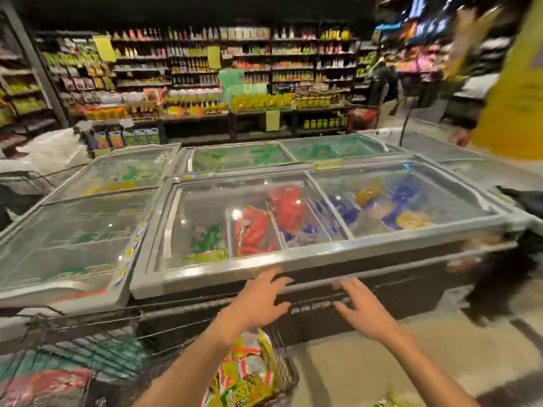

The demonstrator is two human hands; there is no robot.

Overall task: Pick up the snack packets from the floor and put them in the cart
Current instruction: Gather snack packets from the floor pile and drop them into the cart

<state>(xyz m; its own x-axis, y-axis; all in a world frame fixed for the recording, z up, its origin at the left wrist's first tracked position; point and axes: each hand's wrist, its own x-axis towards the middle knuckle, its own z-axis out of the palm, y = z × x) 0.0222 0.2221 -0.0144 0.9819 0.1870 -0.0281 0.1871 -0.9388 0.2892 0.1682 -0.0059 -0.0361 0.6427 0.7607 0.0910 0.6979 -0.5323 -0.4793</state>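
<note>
Snack packets (249, 374) in wire cart (286, 368), glass-topped freezer (293, 218) just ahead

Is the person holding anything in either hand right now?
No. The left hand and right hand are both open with fingers spread, empty, above the cart of snack packets.

A wire cart (282, 374) stands on the pale floor (367, 362) against the chest freezer (293, 259), yellow snack packets (246, 377) piled inside it. One more packet (390, 402) lies on the floor beside it.
</note>
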